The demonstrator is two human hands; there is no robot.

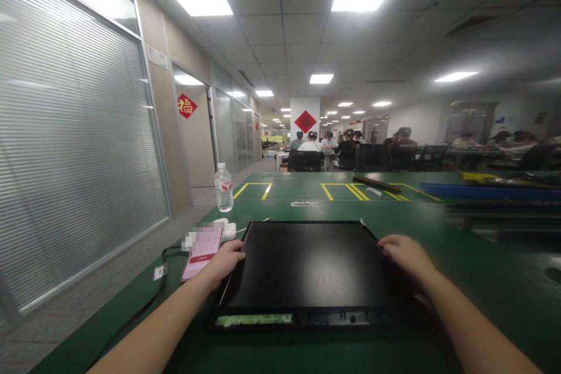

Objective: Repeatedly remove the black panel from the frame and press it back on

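Observation:
A black flat panel (307,269) with a dark, glossy face lies on the green table in front of me. Along its near edge a green circuit strip (254,319) shows at the left. My left hand (225,260) grips the panel's left edge near the far corner, thumb over the rim. On the opposite side, my right hand (401,251) has its fingers closed on the right edge near the far corner. The undersides of both grips are hidden.
Left of the panel are a phone (204,254), a white case (228,230), a water bottle (224,188) and a black cable (162,286). Beyond it are a dark strip (377,183) and a blue bar (491,191). People sit farther back.

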